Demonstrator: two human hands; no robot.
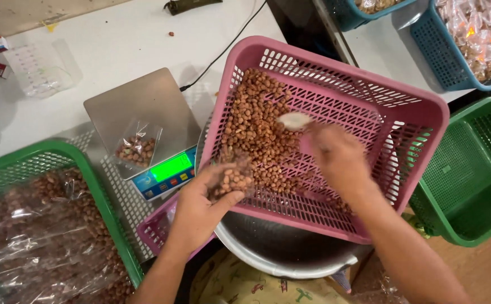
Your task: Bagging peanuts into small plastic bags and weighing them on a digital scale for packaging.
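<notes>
While the left hand grips a nut bag, the right hand holds a scoop.

Pink basket w/ brown nuts, green-lit scale

Pink plastic basket, brushed-metal scale (matt)

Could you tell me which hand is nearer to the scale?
Left. The left hand, holding a small bag of nuts, is just beside the scale; the right hand is farther, over the pink basket.
</notes>
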